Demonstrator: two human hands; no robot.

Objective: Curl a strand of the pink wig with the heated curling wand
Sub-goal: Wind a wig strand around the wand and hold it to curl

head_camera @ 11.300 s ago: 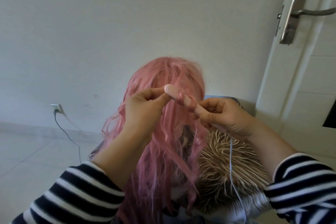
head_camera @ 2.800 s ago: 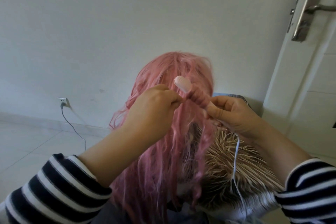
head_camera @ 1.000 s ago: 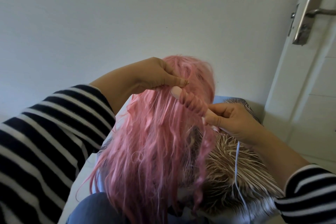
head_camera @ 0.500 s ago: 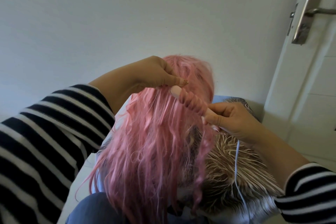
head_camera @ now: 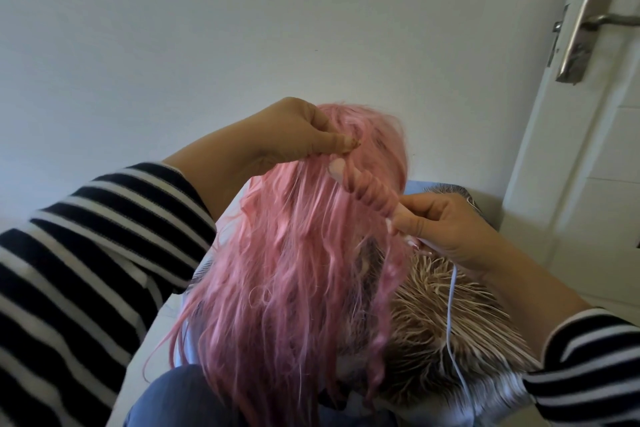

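- Pink wig (head_camera: 294, 274) fills the middle of the head view, its long strands hanging down toward the near edge, its crown up against the pale wall (head_camera: 207, 28).
- Curling wand (head_camera: 367, 189) lies at a slant across the right side of the wig, its rounded pale tip (head_camera: 336, 170) pointing up and left, its handle end running down and right.
- One strand (head_camera: 375, 194) of the wig is wound in close coils round the barrel, from just below the tip down to the fingers that hold the wand.
- Right hand (head_camera: 446, 229) grips the wand's handle end, fingers and thumb curled round it, the forefinger stretched along it toward the coils.
- Left hand (head_camera: 298, 132) is raised above the wand tip at the wig's crown, thumb and fingertips pressed together in a pinch; pink hair runs just under them, but whether they clamp the strand's end I cannot tell.
- Both forearms come in from the near corners in striped sleeves (head_camera: 104, 253), dark and white.
- Thin pale cord (head_camera: 450, 315) drops from under the right hand toward the near edge.
- Shaggy tan and white fabric (head_camera: 446, 326) lies right of the wig, below the right hand.
- White door (head_camera: 595, 163) stands at the far right, with a metal lever handle (head_camera: 585, 28) near the top.
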